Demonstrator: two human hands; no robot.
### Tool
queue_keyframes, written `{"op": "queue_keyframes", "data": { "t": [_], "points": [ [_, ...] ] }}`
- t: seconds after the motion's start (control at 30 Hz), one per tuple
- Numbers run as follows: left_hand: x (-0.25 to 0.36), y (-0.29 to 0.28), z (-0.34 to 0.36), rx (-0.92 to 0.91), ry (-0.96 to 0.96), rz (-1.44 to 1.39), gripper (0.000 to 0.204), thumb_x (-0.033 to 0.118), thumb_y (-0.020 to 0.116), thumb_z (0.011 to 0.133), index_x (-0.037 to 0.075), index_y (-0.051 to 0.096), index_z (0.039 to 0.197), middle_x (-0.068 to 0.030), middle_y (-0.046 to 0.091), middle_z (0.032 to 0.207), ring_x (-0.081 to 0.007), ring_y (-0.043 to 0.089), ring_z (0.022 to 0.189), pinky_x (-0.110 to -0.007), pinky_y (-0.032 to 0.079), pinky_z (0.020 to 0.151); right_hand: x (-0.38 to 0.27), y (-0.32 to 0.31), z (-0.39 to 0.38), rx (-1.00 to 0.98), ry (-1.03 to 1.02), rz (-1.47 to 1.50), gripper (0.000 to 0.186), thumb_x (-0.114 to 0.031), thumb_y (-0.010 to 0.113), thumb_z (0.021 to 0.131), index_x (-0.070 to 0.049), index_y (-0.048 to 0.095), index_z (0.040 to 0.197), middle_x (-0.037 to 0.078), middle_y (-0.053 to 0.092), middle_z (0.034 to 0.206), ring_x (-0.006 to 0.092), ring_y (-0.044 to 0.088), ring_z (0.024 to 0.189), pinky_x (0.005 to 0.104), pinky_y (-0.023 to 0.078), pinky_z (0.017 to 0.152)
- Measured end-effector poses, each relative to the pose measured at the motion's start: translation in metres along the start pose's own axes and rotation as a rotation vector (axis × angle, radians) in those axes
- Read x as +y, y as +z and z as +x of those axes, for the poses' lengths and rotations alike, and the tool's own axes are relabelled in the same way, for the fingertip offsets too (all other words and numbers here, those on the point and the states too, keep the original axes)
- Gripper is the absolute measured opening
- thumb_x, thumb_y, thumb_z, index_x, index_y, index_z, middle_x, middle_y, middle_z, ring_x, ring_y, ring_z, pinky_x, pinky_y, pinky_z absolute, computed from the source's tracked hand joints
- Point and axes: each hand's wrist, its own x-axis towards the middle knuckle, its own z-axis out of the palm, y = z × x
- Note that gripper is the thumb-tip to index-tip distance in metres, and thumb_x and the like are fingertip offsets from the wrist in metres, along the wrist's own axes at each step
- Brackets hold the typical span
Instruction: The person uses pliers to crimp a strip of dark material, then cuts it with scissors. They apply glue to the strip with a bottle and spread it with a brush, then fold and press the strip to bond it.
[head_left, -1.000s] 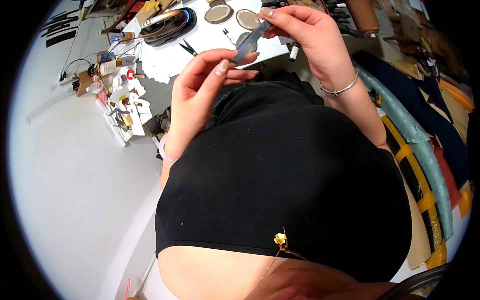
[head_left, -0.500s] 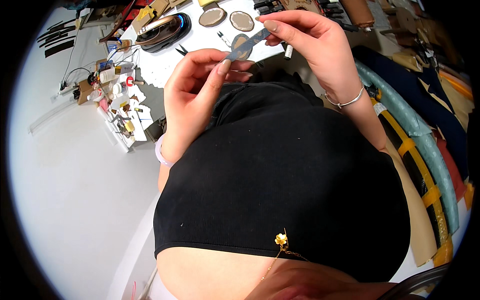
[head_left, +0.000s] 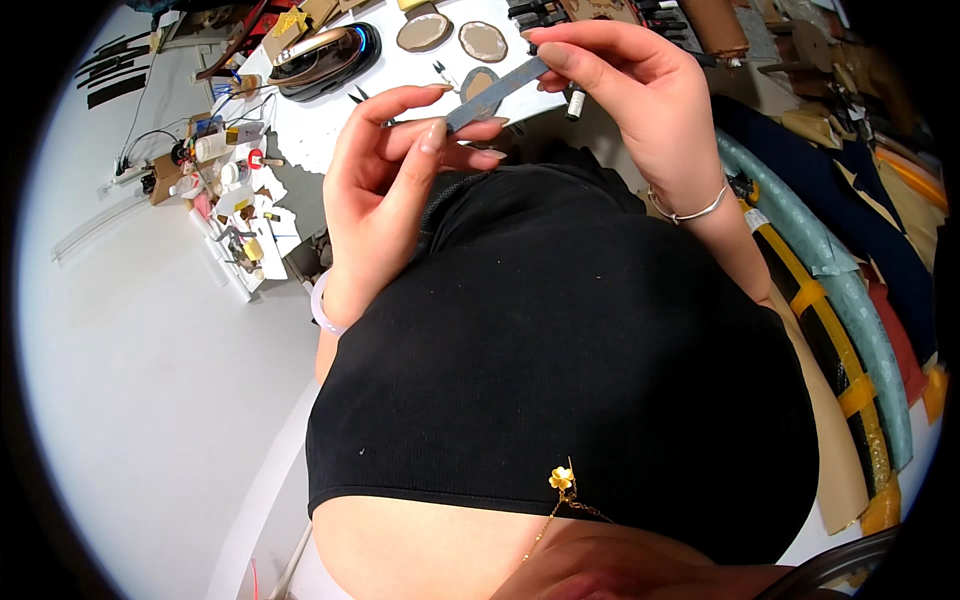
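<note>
A narrow grey-blue strip (head_left: 497, 94) stretches at a slant between my two hands, above the near edge of the white table. My left hand (head_left: 385, 165) pinches its lower left end between thumb and fingers, the index finger lifted off it. At the upper right end, my right hand (head_left: 625, 80) grips the strip between thumb and index finger. Its other fingers curl behind, partly hidden. Beneath the strip lies a grey oval piece (head_left: 479, 85) with a tan middle, partly covered. Two tan ovals with pale rims, one left (head_left: 425, 33) and one right (head_left: 484, 41), lie farther back.
An iron (head_left: 318, 57) rests on a dark stand at the back left of the table (head_left: 310, 125). A small white-labelled bottle (head_left: 575, 104) is below my right hand. Bottles and scraps (head_left: 235, 185) crowd the left side. Fabric rolls (head_left: 830, 210) stand at the right.
The strip has turned so that its paler, flatter face shows. My left index finger has lifted away from the strip, and my right hand has shifted slightly to the right.
</note>
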Motion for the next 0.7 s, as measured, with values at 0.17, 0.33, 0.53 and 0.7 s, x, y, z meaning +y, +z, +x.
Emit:
{"op": "queue_keyframes", "data": {
  "t": [0.17, 0.33, 0.53, 0.7],
  "points": [
    [-0.004, -0.006, -0.001, 0.000, 0.241, 0.190, 0.027, 0.005, 0.052, 0.107, -0.005, 0.049, 0.132, -0.0269, 0.072, 0.111, -0.0348, 0.076, 0.094, -0.041, 0.061, 0.087, -0.008, 0.002, -0.003, -0.030, -0.133, -0.073, 0.022, -0.004, 0.070, 0.096, 0.000, 0.074, 0.117, 0.010, 0.077, 0.109, 0.0161, 0.074, 0.098, 0.0261, 0.059, 0.087],
    [-0.005, -0.014, -0.002, -0.019, 0.420, 0.321, 0.021, -0.005, 0.050, 0.105, -0.007, 0.052, 0.125, -0.0235, 0.069, 0.111, -0.0379, 0.075, 0.095, -0.042, 0.063, 0.083, -0.008, -0.009, 0.004, -0.104, -0.396, -0.287, 0.023, 0.001, 0.073, 0.091, 0.000, 0.075, 0.114, 0.010, 0.077, 0.107, 0.0172, 0.074, 0.098, 0.0266, 0.059, 0.086],
    [-0.002, -0.020, -0.003, -0.040, 0.569, 0.357, 0.016, -0.013, 0.051, 0.100, -0.008, 0.057, 0.115, -0.0261, 0.068, 0.110, -0.0365, 0.074, 0.096, -0.044, 0.065, 0.082, -0.011, -0.018, 0.004, -0.206, -0.574, -0.345, 0.022, 0.005, 0.073, 0.087, -0.001, 0.076, 0.109, 0.012, 0.076, 0.106, 0.0217, 0.075, 0.098, 0.0285, 0.061, 0.084],
    [0.002, -0.021, -0.005, 0.014, 0.644, 0.469, 0.032, -0.025, 0.060, 0.083, -0.004, 0.064, 0.108, -0.0244, 0.071, 0.111, -0.0294, 0.073, 0.103, -0.034, 0.062, 0.086, -0.017, -0.020, 0.004, -0.252, -0.653, -0.383, 0.022, 0.006, 0.074, 0.086, -0.001, 0.077, 0.107, 0.013, 0.076, 0.107, 0.0237, 0.075, 0.099, 0.0297, 0.061, 0.085]
  ]
}}
